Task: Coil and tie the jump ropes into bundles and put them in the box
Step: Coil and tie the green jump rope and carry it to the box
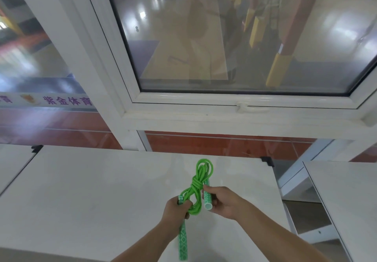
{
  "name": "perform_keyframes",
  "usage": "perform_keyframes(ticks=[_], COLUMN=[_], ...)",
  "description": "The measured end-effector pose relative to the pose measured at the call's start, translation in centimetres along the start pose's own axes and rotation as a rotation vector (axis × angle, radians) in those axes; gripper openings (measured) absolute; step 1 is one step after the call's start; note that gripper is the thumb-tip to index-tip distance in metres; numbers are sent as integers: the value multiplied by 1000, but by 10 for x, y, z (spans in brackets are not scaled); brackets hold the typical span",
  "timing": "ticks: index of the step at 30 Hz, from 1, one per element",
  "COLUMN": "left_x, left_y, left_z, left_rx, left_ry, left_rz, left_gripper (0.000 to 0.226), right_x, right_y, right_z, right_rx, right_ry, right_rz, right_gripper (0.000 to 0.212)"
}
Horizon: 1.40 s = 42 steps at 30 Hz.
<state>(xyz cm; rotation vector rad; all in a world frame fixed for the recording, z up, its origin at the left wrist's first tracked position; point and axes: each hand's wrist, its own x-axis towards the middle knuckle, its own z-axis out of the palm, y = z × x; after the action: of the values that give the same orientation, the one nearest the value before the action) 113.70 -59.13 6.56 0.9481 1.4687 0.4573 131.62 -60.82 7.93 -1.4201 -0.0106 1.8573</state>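
While it hangs in the air over the white table [102,190], the green jump rope [196,182] looks light, soft and bendy, with a knot [195,181] tied round its loops. The left hand [177,210] has its fingers curled round one patterned handle [183,243] and some loops. The right hand [221,201] pinches the other handle [207,199]. I think the stiff handles or the knot are the best places to hold, because loose loops could slip. No box is in view.

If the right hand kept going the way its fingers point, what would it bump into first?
The right hand, gripping one green handle, points leftward. It would probably meet the knotted green rope first, then the left hand; depth is unclear.
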Motion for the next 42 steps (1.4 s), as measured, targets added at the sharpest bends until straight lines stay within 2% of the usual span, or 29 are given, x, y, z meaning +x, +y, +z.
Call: perform_keyframes(ticks=[3,5,13,17,23,26,31,38,42], left_x=[-6,-7,-14,-18,-25,-27,-31,-40,-47], left_y=[1,0,-10,-12,-7,-6,-6,-17,-19], left_z=[5,5,4,0,-5,-5,3,7,15], left_rx=[-11,8,71,-117,-334,-353,-345,-274,-224], left_ry=[4,17,-4,-127,-277,-337,-412,-537,-462], left_rz=[9,35,128,39,-128,-176,-177,-144,-76], left_gripper=[9,5,9,15,16,15,15,45,58], right_x=[10,16,24,18,10,11,14,23,22], right_y=[9,12,21,25,22,25,32,37,42], right_z=[7,10,25,25,11,8,12,7,15], right_rx=[33,53,-1,-7,39,-28,-102,-247,-219], right_ry=[24,48,197,182,14,43,183,356,412], right_rz=[-31,-49,-87,-104,14,7,-34,-51,-73], right_gripper=[26,24,21,22,33,44,44,47,44])
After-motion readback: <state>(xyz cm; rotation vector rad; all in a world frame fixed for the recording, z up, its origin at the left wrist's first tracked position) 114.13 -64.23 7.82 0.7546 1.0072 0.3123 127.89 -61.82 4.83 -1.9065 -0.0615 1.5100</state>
